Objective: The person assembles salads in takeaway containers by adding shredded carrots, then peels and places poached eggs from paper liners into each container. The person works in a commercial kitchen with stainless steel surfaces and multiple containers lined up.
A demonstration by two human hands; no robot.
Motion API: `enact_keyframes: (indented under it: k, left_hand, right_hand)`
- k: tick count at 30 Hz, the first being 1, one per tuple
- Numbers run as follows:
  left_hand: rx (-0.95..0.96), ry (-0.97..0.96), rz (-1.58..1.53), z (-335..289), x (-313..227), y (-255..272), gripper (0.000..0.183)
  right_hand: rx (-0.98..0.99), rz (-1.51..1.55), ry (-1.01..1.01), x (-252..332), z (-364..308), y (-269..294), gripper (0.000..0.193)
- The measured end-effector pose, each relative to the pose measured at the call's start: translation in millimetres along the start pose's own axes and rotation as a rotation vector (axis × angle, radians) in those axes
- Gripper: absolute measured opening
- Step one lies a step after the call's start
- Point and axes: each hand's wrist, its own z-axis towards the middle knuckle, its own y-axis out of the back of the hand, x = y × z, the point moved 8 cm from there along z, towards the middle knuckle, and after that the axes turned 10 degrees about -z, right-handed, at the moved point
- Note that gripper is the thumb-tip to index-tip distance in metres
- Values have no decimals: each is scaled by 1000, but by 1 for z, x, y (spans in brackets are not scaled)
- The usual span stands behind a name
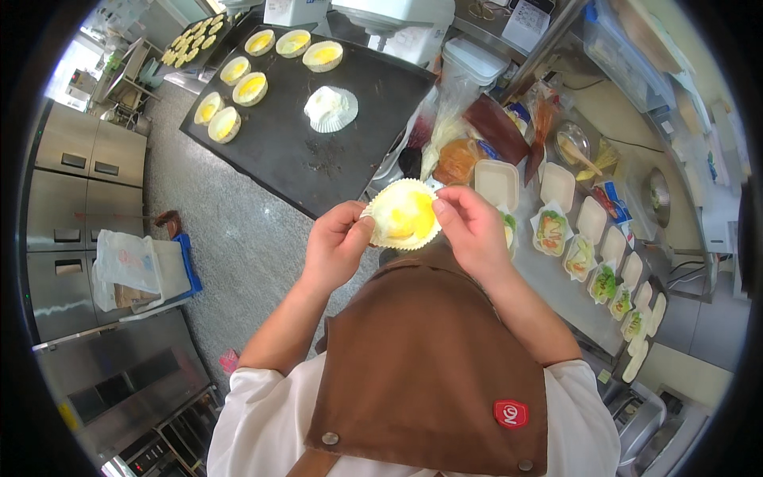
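Between my two hands, in front of the brown apron, is a pleated paper baking cup [403,213] with pale and yellow filling inside. My left hand [340,241] pinches its left rim between thumb and fingers. On the opposite rim, my right hand [474,230] grips the paper the same way. Beyond them lies a dark baking tray [278,143]. A stack of white paper cups [331,110] rests on it, the top ones crumpled or tilted. Several filled cups [249,89] with yellow centres stand along the tray's far and left sides.
To the right, a steel counter [548,290] carries a row of open takeaway boxes [551,230] with food. Bags of ingredients [459,161] lie beside the tray. A second tray of small items [193,41] is at the far left. A lined bin [147,270] stands on the floor.
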Motion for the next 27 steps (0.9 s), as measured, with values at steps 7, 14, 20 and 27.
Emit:
enact_keyframes:
  k: [7, 14, 20, 27]
  left_hand:
    - [60, 10, 164, -9, 11, -17, 11]
    - [81, 144, 0, 3, 7, -59, 25]
    - [184, 288, 19, 15, 20, -72, 24]
    - [223, 132, 108, 19, 18, -94, 17]
  right_hand:
    - [-128, -167, 117, 5, -11, 22, 13]
    - [-124, -261, 275, 21, -28, 35, 9]
    - [-135, -230, 231, 33, -32, 40, 10]
    - [-118, -393, 367, 31, -28, 45, 10]
